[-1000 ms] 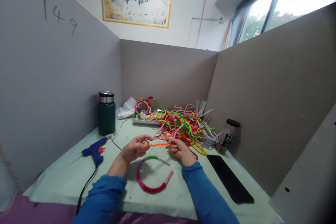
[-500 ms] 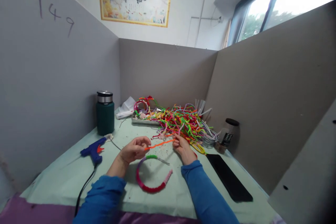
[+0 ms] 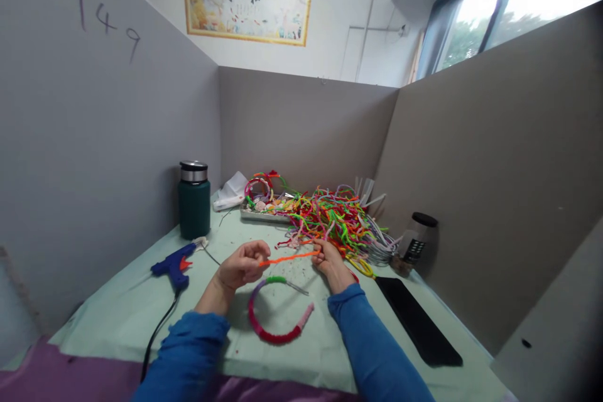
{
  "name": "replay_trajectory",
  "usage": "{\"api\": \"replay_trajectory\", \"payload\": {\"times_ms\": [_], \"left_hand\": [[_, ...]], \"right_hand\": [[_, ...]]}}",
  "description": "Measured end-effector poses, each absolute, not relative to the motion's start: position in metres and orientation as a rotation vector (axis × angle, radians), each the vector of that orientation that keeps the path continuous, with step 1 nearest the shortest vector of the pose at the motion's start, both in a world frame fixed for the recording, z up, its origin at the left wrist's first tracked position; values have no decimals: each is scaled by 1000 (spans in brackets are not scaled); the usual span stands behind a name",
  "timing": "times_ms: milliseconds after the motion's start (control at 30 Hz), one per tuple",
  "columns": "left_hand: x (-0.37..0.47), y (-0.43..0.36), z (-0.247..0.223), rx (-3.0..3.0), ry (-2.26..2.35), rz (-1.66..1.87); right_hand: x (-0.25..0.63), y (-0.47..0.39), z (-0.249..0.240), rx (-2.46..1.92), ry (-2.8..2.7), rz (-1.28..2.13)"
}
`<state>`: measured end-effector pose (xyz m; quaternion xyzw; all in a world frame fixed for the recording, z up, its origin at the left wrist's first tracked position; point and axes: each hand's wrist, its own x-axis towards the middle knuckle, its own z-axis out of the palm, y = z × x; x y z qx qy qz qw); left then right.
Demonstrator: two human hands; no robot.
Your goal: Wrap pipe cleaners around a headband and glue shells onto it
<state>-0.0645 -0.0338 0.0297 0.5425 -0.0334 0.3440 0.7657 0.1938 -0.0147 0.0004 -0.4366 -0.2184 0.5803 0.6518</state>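
And here we are at the pale green tabletop [image 3: 330, 342], with 2 hands at work over a clock face centred on the wrapped headband [image 3: 277, 338]! An orange fuzzy strand [image 3: 289, 258] stretches nearly straight at 12 o'clock, above the cloth. The left hand [image 3: 244, 266], up at 11, is curled and pinching 1 end between thumb and fingers; the right hand [image 3: 330, 264], out at 1, nips the other end in its fingertips, palm tucked in. Down below lies the headband, flat between the 2 forearms: green at its 12, purple at 10, red at 6, pink tip at 3, bare silvery end just above that tip, gap between. Look wider! A blue glue gun [image 3: 174, 267] rests at 10, a dark green bottle [image 3: 194, 210] stands at 11, a metal tray [image 3: 264, 218] sits near 12, and a riotous heap of coloured strands [image 3: 336, 217] sprawls at 1. A black-lidded jar [image 3: 409, 251] leans at 2, a black slab [image 3: 419, 323] lies at 3.
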Motion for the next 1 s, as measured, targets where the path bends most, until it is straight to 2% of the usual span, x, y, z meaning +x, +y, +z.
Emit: {"api": "replay_trajectory", "payload": {"times_ms": [367,467,667,800,1000], "left_hand": [[-75,-40,36,1053,-112,949],[-71,-40,40,1104,31,921],[-48,-39,38,1337,337,764],[-36,-38,32,1488,483,734],[-31,-30,23,1590,651,749]], "right_hand": [[213,-15,8,-1013,-499,1223],[200,-26,9,-1033,-643,1222],[158,-57,20,-893,-1353,1358],[142,-60,18,-854,-1406,1364],[140,-50,7,-952,-1294,1131]]}}
